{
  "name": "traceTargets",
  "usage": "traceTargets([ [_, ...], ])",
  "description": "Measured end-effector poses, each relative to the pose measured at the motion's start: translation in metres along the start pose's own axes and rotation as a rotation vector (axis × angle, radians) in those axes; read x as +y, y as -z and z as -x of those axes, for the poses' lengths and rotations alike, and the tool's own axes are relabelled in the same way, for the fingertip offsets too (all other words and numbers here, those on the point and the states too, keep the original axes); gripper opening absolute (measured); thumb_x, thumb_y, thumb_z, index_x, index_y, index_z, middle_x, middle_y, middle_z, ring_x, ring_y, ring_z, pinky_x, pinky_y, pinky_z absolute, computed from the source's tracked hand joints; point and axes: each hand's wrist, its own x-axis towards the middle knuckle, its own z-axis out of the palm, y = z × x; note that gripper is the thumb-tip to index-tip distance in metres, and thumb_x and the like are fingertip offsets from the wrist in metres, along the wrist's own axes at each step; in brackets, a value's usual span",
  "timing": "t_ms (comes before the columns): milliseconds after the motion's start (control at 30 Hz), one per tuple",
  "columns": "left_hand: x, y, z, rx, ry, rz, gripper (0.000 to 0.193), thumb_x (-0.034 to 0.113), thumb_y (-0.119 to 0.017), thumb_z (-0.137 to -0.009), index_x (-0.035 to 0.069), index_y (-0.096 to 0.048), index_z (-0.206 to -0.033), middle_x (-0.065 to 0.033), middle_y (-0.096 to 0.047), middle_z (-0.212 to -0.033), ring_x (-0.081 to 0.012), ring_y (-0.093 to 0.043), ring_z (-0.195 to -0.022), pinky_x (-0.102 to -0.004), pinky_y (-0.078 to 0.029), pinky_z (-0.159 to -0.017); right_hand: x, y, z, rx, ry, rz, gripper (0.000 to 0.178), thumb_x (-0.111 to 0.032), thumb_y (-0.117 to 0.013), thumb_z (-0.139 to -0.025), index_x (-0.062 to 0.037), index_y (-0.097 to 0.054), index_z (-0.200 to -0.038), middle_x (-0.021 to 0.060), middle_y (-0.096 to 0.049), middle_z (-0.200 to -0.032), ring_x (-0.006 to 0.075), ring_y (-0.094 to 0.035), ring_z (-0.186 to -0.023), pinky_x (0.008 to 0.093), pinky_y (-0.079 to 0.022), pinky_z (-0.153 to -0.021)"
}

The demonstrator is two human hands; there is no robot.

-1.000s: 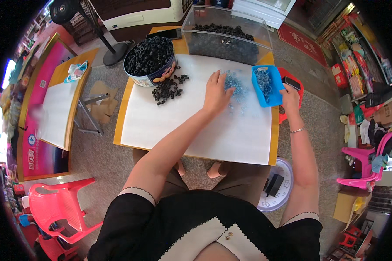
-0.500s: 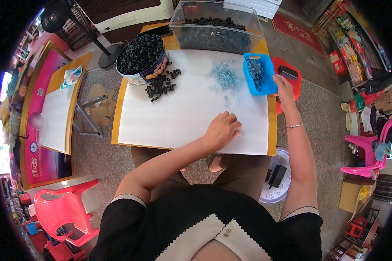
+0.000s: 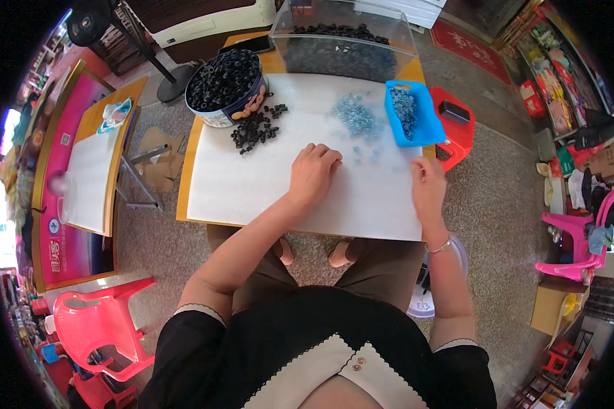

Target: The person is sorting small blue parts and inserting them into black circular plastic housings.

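My left hand (image 3: 314,176) is over the white sheet (image 3: 252,194) in the middle of the table, its fingers curled together. Whatever it may hold is hidden. By the sheet's right edge is my right hand (image 3: 428,187), fingers bent and closed, its grip too small to make out. Just beyond it sits a blue plastic tray (image 3: 428,126) holding small clear bluish pieces (image 3: 404,112). A heap of similar pieces (image 3: 356,119) lies on the sheet left of the tray, with a few strays nearer me. Small black ring-like parts (image 3: 256,133) are scattered at the far left.
A round tub (image 3: 215,118) brimming with black parts stands at the far left, a clear bin (image 3: 344,58) of them at the back. Right of the blue tray is a red tray (image 3: 467,140) with a dark box (image 3: 454,112). A pink chair (image 3: 99,327) stands left, a fan (image 3: 174,85) behind.
My right hand has let go of the blue tray and come down toward me. My left hand has moved left and away from me across the sheet.
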Motion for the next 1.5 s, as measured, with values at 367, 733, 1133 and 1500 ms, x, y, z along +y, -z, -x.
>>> traceTargets([
  [367,-0.006,-0.002,-0.017,0.035,-0.015,0.056,0.014,0.01,-0.067,-0.078,0.01,-0.068,-0.091,-0.0076,-0.063,-0.091,-0.029,-0.058,-0.088,-0.0405,-0.049,-0.078,-0.04,-0.037,0.002,-0.099,0.155,0.095,0.01,-0.007,-0.061,-0.082,-0.0035,-0.064,-0.092,0.0122,-0.057,-0.09,0.0327,-0.054,-0.091,0.0434,-0.044,-0.079],
  [733,-0.013,-0.044,-0.084,0.068,-0.061,0.021,0.014,0.007,-0.064,-0.078,0.009,-0.067,-0.091,-0.0109,-0.062,-0.096,-0.0324,-0.058,-0.093,-0.0415,-0.049,-0.081,-0.053,-0.052,-0.003,-0.109,0.124,-0.085,0.017,-0.006,-0.06,-0.084,-0.003,-0.065,-0.1,0.0128,-0.058,-0.098,0.0318,-0.055,-0.096,0.0428,-0.044,-0.084],
  [1133,-0.03,-0.04,-0.066,0.082,-0.125,-0.016,0.007,0.009,-0.064,-0.075,0.01,-0.067,-0.081,-0.0092,-0.059,-0.087,-0.0288,-0.056,-0.086,-0.0396,-0.048,-0.075,-0.062,-0.047,-0.004,-0.09,0.144,0.009,0.02,-0.003,-0.062,-0.082,-0.0031,-0.066,-0.101,0.0122,-0.059,-0.105,0.0311,-0.055,-0.1,0.0399,-0.044,-0.087],
  [1500,-0.034,-0.015,-0.044,0.036,-0.09,0.022,0.013,0.009,-0.066,-0.078,0.012,-0.069,-0.09,-0.006,-0.062,-0.093,-0.0289,-0.055,-0.089,-0.0383,-0.047,-0.078,-0.072,-0.071,-0.032,-0.116,0.268,0.034,0.024,-0.005,-0.06,-0.083,-0.0029,-0.065,-0.106,0.0124,-0.057,-0.114,0.032,-0.052,-0.103,0.0424,-0.042,-0.09],
])
